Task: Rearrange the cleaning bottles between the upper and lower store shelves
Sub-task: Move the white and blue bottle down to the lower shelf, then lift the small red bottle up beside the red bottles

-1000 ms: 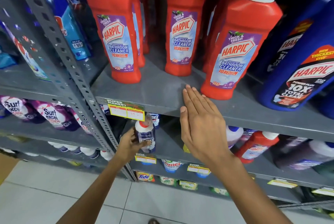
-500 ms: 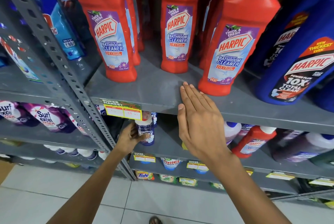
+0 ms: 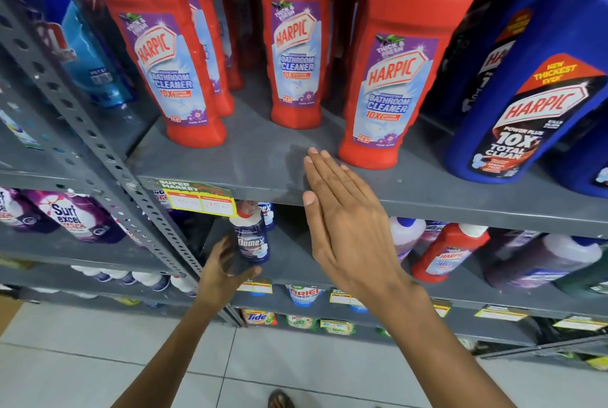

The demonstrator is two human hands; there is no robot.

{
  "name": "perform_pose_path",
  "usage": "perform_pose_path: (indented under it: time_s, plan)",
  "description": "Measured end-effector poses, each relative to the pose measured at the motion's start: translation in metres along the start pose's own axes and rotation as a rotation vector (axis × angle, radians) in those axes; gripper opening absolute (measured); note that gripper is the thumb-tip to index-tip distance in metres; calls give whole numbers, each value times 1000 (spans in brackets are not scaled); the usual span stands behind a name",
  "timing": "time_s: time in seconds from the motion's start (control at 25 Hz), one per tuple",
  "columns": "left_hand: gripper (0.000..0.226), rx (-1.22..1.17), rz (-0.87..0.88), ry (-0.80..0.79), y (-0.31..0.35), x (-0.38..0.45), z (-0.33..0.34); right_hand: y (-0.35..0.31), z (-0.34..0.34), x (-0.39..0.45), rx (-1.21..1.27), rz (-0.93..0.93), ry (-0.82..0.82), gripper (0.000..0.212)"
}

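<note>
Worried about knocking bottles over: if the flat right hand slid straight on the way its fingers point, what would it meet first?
Probably bare upper shelf first; the right hand points into the gap between the middle red Harpic bottle and the nearest one. Depth is unclear.

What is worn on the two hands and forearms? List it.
Nothing. The left hand and right hand are bare: no gloves, rings, watch or bracelet show. Both forearms are uncovered all the way to the frame's bottom edge, so no sleeve is in view. Fingernails are short and unpainted.
</note>
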State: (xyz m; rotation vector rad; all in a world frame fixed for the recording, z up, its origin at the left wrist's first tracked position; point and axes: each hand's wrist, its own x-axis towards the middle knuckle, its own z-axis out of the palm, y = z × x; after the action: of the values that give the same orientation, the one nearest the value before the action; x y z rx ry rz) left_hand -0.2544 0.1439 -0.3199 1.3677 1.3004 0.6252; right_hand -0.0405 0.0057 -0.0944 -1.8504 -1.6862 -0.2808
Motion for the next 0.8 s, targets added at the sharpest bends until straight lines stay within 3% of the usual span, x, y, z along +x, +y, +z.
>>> perform_pose_path:
  time_s: [0.08, 0.16, 0.4, 0.6, 0.8]
  plan:
    - [77, -68, -58, 142, -11, -29, 24, 11, -5, -15, 133, -63, 12, 50]
    - [47, -31, -38, 166, -19, -54, 56, 25, -9, -40, 264, -99, 37, 50]
    - [20, 66, 19, -169, 12, -99, 179, 110, -16, -142, 324, 54, 80, 50]
    - [35, 24, 94, -306, 44, -117, 283, 206, -22, -222, 229, 376, 41, 54]
    - [88, 125, 211, -380, 71, -116, 347, 272, 0, -261, 188, 600, -97, 64]
